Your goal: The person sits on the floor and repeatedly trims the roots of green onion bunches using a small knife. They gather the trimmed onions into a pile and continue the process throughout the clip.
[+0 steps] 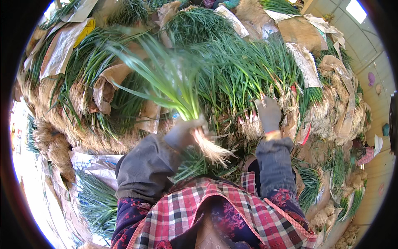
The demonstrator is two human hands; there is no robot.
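My left hand (pixel 183 133), in a grey glove, grips a bunch of green onion-like plants (pixel 183 104) by the lower stems. The long leaves fan up and away, blurred at the tips, and the pale stringy roots (pixel 213 149) hang out toward the right. My right hand (pixel 269 115), also gloved, reaches into a heap of similar plants (pixel 236 81). Its fingertips touch the stem bases there; whether they grip a stem is hidden by the hand's back. Just left of it lie several pinkish-white stem bases with roots (pixel 250 124).
Stacked bundles (pixel 90 65) spread to the left, roots facing me. Sacking (pixel 298 32) and a white woven sack (pixel 60 49) cover parts of the pile. More leaves (pixel 96 202) lie low at the left. Another person (pixel 367 154) is at the far right, near a pale wall (pixel 376 186).
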